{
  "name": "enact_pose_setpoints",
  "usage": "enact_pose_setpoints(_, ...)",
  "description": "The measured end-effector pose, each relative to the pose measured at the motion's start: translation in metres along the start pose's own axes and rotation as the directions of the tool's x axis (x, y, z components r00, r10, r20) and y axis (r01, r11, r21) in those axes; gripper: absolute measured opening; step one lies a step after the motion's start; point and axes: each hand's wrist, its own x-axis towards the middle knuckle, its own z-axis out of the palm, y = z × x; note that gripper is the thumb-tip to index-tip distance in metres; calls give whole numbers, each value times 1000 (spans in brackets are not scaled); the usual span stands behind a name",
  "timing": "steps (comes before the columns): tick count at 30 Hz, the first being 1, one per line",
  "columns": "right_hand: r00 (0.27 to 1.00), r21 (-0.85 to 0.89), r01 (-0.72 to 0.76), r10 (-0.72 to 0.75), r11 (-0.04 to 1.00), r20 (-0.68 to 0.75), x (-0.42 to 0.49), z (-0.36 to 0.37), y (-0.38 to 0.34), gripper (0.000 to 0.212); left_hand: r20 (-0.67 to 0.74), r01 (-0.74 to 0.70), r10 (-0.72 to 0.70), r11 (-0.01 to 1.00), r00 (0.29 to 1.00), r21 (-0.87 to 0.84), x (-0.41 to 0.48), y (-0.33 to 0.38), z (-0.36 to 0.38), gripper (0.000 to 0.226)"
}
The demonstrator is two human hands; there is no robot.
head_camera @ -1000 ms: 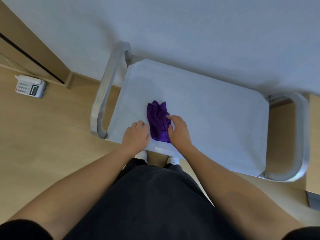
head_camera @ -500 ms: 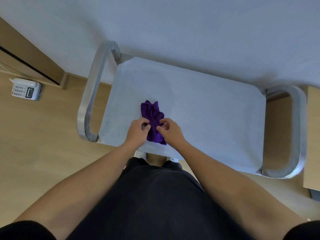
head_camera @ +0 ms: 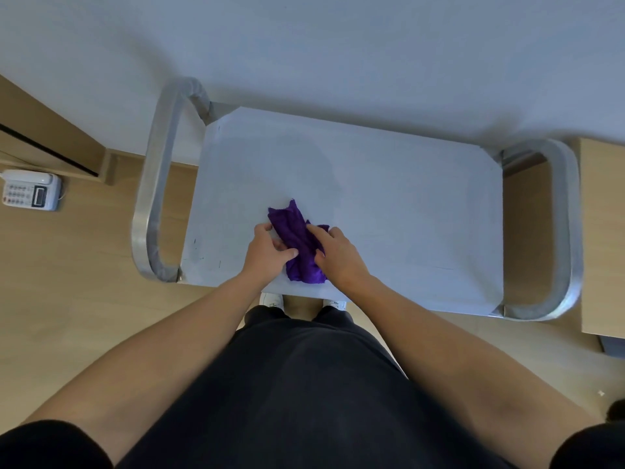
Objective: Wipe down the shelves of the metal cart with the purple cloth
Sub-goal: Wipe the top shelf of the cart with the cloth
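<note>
cart top [head_camera: 389, 204], phone [head_camera: 30, 190] on floor — left hand [head_camera: 267, 253], right hand [head_camera: 338, 257] grip purple cloth [head_camera: 297, 238]

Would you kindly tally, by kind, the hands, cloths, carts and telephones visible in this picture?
Hands: 2 (left hand, right hand, both holding the cloth)
Purple cloth: 1
Metal cart: 1
Telephone: 1
Total: 5

All-black outfit: short black sleeves [head_camera: 44, 445] end way up the arms, far back from the left hand [head_camera: 267, 252] and right hand [head_camera: 338, 255], forearms bare. Black top [head_camera: 304, 401], dark trouser legs [head_camera: 333, 316], white shoes [head_camera: 273, 299] peeking out just under the hands.
</note>
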Motion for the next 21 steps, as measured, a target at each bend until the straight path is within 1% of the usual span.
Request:
enact_pose_setpoints(2,998,-19,-61,61,998,-23,0,0,5,39,68,-38,32,996,997,85,2,0,1,34)
enact_pose_setpoints(4,990,-49,-102,96,994,-102,1,-1,8,32,99,-101,85,980,991,173,2,1,2,18)
enact_pose_setpoints(6,984,-76,-98,86,992,-153,1,-2,10,32,103,-134,116,972,988,194,2,2,3,18)
enact_pose_setpoints(8,988,3,-89,88,996,-130,1,-3,13,33,128,-120,100,980,987,160,0,3,6,20)
enact_pose_setpoints(11,998,251,-55,62,966,-20,-2,-3,15,36,157,-63,54,997,986,54,-5,6,12,18)
enact_pose_setpoints(12,999,301,-36,35,953,9,-4,-1,15,36,173,-51,50,999,984,4,-7,7,13,17)
enact_pose_setpoints(14,999,330,-13,0,944,37,-6,3,17,33,217,-38,54,996,975,-78,-10,11,15,19)
enact_pose_setpoints(16,1000,366,-24,16,930,26,-8,6,20,27,243,-63,81,995,967,-79,-12,14,14,21)
enact_pose_setpoints(18,999,443,-41,44,896,3,-8,4,22,23,269,-104,126,990,955,-94,-13,17,13,12)
enact_pose_setpoints(20,998,493,-37,55,869,-22,-8,1,23,21,287,-112,150,983,946,-145,-14,20,13,2)
enact_pose_setpoints(21,998,501,-29,52,865,-32,-8,0,23,21,287,-109,153,981,946,-163,-13,21,13,6)
